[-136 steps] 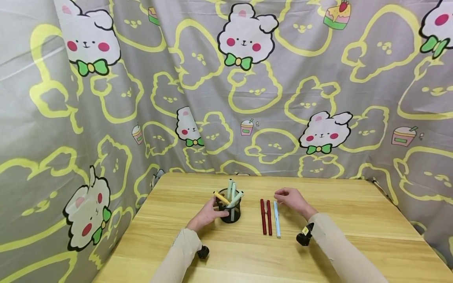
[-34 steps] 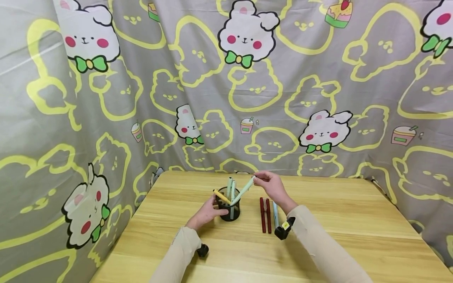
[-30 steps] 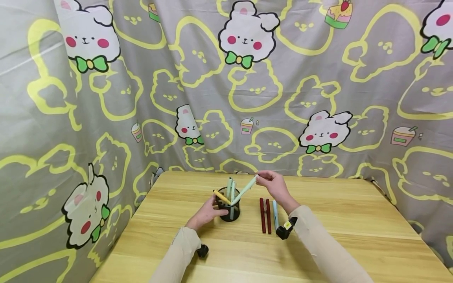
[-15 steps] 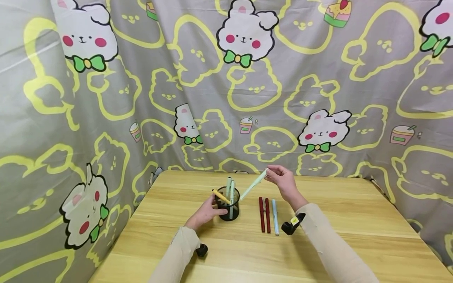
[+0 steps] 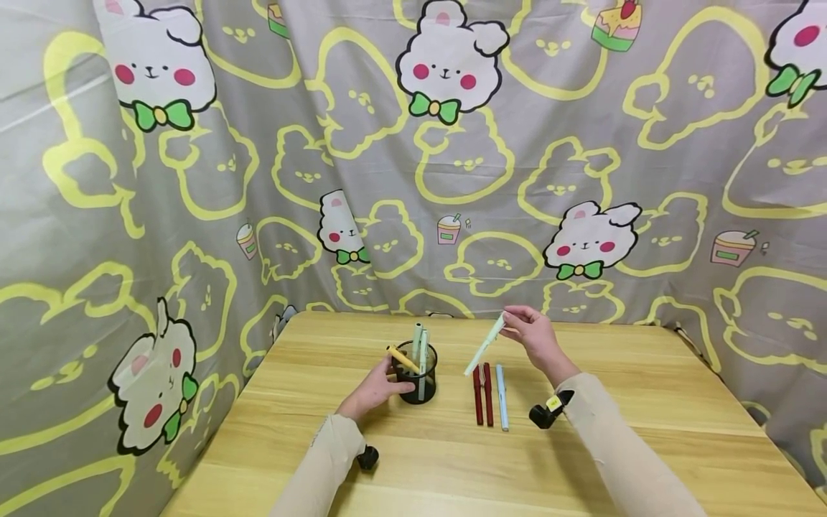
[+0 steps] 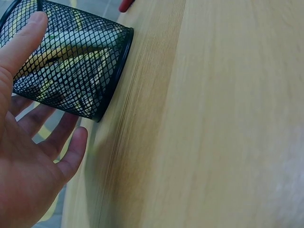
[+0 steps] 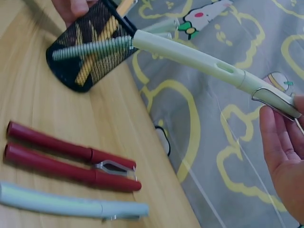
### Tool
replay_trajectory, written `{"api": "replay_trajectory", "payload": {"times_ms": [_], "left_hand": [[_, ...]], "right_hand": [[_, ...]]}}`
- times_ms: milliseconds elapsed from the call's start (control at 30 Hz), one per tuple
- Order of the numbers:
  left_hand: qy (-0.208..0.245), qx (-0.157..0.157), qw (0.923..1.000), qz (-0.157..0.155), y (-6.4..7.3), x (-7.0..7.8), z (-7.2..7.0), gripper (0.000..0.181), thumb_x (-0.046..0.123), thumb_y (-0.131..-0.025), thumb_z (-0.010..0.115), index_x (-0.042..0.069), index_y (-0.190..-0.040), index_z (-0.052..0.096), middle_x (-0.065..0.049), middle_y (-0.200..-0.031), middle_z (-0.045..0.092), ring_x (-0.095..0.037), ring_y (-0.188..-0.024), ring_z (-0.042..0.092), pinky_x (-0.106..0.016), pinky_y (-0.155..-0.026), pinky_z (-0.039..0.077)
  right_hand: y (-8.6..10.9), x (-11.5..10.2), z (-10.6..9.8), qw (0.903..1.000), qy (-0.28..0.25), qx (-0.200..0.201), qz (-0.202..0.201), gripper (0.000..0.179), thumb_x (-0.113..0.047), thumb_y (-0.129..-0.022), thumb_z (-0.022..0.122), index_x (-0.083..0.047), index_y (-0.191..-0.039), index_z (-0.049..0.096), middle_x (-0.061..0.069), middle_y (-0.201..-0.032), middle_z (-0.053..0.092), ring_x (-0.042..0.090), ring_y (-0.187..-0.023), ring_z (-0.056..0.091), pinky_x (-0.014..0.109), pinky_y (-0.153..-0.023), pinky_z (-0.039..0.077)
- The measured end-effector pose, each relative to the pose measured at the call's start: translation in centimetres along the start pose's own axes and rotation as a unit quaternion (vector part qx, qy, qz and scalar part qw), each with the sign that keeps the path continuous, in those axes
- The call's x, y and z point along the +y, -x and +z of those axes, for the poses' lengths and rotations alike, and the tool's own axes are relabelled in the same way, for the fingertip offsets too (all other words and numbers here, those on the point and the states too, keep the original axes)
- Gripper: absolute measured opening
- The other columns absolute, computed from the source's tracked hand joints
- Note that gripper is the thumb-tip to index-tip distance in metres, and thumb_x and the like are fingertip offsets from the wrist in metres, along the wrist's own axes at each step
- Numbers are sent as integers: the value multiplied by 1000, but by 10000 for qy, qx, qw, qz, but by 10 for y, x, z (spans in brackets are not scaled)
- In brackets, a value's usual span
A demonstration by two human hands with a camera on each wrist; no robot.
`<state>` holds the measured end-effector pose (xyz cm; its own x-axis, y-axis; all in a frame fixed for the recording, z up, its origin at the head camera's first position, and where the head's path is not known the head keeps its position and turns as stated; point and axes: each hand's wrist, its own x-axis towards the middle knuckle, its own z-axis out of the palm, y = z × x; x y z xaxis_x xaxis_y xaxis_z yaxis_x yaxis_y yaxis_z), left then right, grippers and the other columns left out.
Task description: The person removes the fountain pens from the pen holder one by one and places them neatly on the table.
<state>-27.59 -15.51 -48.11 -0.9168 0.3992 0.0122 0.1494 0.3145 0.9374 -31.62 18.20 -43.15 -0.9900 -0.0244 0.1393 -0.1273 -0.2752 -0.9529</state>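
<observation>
My left hand (image 5: 377, 392) grips the black mesh pen cup (image 6: 102, 61), thumb on the near side and fingers behind. Inside the cup, a yellow pen (image 5: 403, 357) leans left, beside two pale green pens (image 5: 423, 348). My right hand (image 5: 538, 339) pinches another pale green pen (image 7: 194, 61) near its clip end; the pen slants in the air, its lower end outside the cup. Below that pen, two dark red pens (image 5: 478, 402) lie side by side on the table, with a light blue pen (image 5: 502, 402) to their right.
The wooden table (image 5: 620, 445) ends at a grey curtain (image 5: 491, 187) printed with cartoon animals, which hangs behind and along the left. A small black camera (image 5: 545, 413) is strapped to the right wrist, and another camera (image 5: 368, 457) to the left.
My right hand took hold of the pale green pen, drew it up out of the cup and carried it rightward to above the red pens. My left hand stayed on the cup.
</observation>
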Motion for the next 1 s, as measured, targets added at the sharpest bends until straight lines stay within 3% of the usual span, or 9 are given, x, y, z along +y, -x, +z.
{"api": "replay_trajectory", "payload": {"times_ms": [400,500,667,1000], "left_hand": [[0,82,9999,66,1,0,1,70,14,-85,72,-1,-141,34,-19,-130,47,-39,-121,43,-54,-97,36],[-7,68,9999,89,2,1,1,70,14,-85,72,-2,-141,33,-19,-130,48,-40,-121,43,-53,-97,37],[-48,49,9999,94,0,-1,0,71,16,-85,72,-2,-141,33,-20,-129,48,-41,-121,43,-54,-96,37],[-165,180,9997,33,-15,-33,1,77,27,-83,75,6,-144,33,-16,-133,46,-36,-124,41,-54,-97,35]], "right_hand": [[1,10,-30,9980,513,-254,281,9,-3,-92,60,-9,-95,66,5,-90,64,12,-78,64,29,-76,53],[2,13,-37,9963,713,-332,333,9,-5,-93,60,-5,-100,65,6,-92,63,11,-77,63,29,-77,53],[3,18,-46,9931,1004,-412,443,25,-8,-94,60,8,-114,59,7,-96,62,9,-79,62,29,-78,53],[3,25,-59,9859,1522,-412,567,38,-6,-94,57,19,-122,49,17,-106,62,7,-83,62,31,-80,52]]}}
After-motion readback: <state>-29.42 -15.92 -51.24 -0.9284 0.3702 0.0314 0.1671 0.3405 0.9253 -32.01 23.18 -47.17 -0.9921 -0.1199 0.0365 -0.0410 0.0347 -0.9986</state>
